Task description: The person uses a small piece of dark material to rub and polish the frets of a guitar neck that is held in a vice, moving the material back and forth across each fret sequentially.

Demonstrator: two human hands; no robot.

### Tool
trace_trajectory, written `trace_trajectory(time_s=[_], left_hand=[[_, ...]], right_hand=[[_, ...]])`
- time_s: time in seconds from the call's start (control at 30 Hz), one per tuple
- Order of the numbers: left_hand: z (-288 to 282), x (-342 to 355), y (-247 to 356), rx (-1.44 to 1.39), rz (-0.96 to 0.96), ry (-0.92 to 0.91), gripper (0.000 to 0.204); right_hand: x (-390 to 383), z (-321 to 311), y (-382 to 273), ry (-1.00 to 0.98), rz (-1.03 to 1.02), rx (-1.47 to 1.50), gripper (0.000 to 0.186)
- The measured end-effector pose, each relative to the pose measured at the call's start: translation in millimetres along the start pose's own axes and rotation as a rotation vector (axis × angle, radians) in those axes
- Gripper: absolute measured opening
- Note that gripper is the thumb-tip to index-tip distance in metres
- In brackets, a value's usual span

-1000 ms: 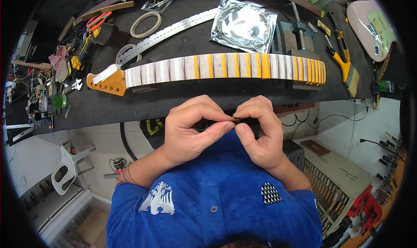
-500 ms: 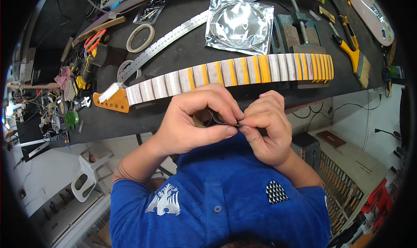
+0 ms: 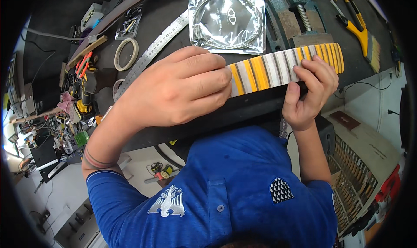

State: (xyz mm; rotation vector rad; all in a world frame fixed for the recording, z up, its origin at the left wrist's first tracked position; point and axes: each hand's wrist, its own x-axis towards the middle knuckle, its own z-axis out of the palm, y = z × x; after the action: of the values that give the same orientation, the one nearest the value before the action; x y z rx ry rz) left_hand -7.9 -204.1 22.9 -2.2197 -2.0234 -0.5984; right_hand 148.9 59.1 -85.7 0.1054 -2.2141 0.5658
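Observation:
A guitar neck (image 3: 278,70) lies across the bench, its fretboard covered in strips of whitish and yellow tape between the frets. My left hand (image 3: 182,87) is over the middle of the neck, knuckles up and fingers bent together; whatever they pinch is hidden beneath them. The hand and forearm cover most of the headstock end. Nearer the neck's right end, my right hand (image 3: 312,94) rests curved fingertips on the taped face, with the thumb by the near edge.
Beyond the neck lie a clear packet of coiled strings (image 3: 228,24), a steel ruler (image 3: 158,44) and a tape roll (image 3: 126,54). A vise (image 3: 302,20) stands behind the neck's right end; a yellow-handled brush (image 3: 358,35) lies farther right. Tools clutter the left.
My hands have parted from a curled dark sheet they held together in front of the neck. The left moved onto the neck's middle, the right toward its right end. The view shifted.

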Motion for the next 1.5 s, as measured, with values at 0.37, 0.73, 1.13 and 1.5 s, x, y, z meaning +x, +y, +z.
trace_trajectory(time_s=[0.37, 0.73, 1.13, 1.5], left_hand=[[6.3, -4.2, -9.8, -0.055, 0.06, 0.005, 0.022], [19.7, -10.4, 1.0, -0.1, 0.142, 0.028, 0.03], [19.5, -14.0, -15.7, -0.003, 0.127, 0.096, 0.037], [28.6, -12.3, 4.5, -0.075, 0.191, 0.084, 0.036]], right_hand=[[-11.4, 6.8, 9.1, 0.021, -0.001, -0.042, 0.027], [-9.1, 6.1, 10.1, 0.035, -0.018, -0.031, 0.025], [-11.5, 9.7, 9.3, 0.038, -0.005, -0.034, 0.027], [-11.3, 9.2, 8.6, 0.031, 0.0, -0.014, 0.026]])
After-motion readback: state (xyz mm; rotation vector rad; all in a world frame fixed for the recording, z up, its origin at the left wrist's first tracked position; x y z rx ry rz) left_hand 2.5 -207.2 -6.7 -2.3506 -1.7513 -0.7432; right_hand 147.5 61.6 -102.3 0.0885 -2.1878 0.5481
